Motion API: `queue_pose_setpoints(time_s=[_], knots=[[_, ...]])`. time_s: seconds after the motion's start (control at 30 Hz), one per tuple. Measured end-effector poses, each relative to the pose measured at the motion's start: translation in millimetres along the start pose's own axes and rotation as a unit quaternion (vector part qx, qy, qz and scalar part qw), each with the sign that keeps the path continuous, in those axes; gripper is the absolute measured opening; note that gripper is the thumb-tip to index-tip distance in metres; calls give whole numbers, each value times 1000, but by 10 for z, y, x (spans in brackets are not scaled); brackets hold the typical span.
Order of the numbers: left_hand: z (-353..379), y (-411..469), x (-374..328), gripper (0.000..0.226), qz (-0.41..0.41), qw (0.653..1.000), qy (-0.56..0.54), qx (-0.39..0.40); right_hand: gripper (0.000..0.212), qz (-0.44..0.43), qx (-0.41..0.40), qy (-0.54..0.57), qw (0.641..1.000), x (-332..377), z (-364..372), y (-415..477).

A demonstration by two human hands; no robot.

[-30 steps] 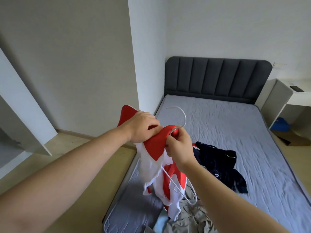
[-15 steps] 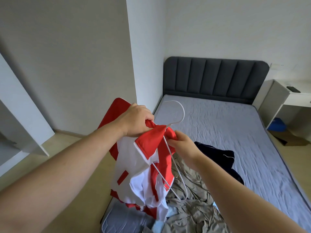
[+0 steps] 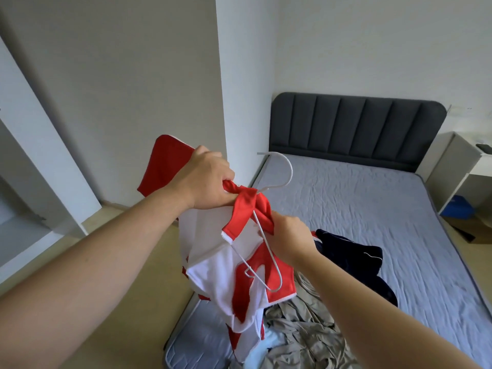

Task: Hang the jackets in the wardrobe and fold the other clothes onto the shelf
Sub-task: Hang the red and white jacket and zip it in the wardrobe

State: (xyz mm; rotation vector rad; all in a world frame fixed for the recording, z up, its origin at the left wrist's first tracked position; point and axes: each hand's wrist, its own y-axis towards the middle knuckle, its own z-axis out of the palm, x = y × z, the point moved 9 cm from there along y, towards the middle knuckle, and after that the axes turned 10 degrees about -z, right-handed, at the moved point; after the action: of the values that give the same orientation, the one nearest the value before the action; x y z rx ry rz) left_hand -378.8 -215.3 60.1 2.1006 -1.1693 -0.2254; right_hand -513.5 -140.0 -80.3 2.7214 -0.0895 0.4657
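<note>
We see two bare forearms reaching forward from the bottom of the view, holding a red and white jacket [image 3: 213,249] in the air above the near left corner of a bed [image 3: 359,209]. The left hand [image 3: 210,182] is closed in a fist round a bunch of red fabric at the top of the jacket. The right hand [image 3: 288,235], lower and to the right, has its fingers curled round the red collar edge. A white wire hanger [image 3: 291,169] sits between the two hands: its hook stands up above the fabric and curves to the left, and its thin frame runs down in front of the jacket's white inside. The wire passes right beside the right hand's fingers, and we cannot tell whether they grip it too. The rest of the jacket hangs loose below the hands, over the mattress edge. On the grey mattress, just behind the right forearm, lies a crumpled navy garment [image 3: 354,259], and nearer to us a rumpled beige garment [image 3: 300,328]. A dark padded headboard [image 3: 354,126] stands against the far white wall. To its right is a white bedside table [image 3: 452,166] with something blue [image 3: 456,209] beneath it. At the far left edge we see white wardrobe panels [image 3: 40,182] above a pale wooden floor [image 3: 133,288].
</note>
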Motion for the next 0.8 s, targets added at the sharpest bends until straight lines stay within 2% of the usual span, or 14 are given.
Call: queue_pose_setpoints(time_s=[0.07, 0.13, 0.2, 0.33, 0.43, 0.5, 0.6, 0.7, 0.77, 0.8], knots=[[-64, -3, 105, 65, -21, 999, 18, -18, 28, 62, 4, 77, 995, -153, 73, -20], [-122, -16, 212, 61, -48, 998, 33, -29, 33, 151, 9, 190, 970, -312, 164, -37], [-143, -33, 287, 56, -68, 996, 44, -26, 37, 189, 6, 234, 954, -362, 209, -11], [-162, -80, 415, 56, -101, 993, 65, -17, 36, 153, -29, 151, 976, -267, -26, 107], [-182, -139, 572, 71, -171, 980, 103, -8, 42, 113, -42, 1, 993, -151, -331, 257], [-188, -180, 635, 80, -215, 969, 120, -7, 49, 116, -20, -9, 993, -75, -434, 415], [-172, -244, 665, 89, -255, 955, 151, 7, 53, 129, -20, 99, 986, 50, -524, 622], [-138, -331, 635, 92, -277, 943, 183, 29, 44, 141, -39, 213, 966, 240, -605, 749], [-129, -408, 615, 90, -303, 936, 176, 37, 36, 164, -47, 321, 932, 387, -627, 781], [-133, -459, 642, 87, -329, 931, 155, 38, 32, 179, -34, 406, 895, 482, -588, 781]])
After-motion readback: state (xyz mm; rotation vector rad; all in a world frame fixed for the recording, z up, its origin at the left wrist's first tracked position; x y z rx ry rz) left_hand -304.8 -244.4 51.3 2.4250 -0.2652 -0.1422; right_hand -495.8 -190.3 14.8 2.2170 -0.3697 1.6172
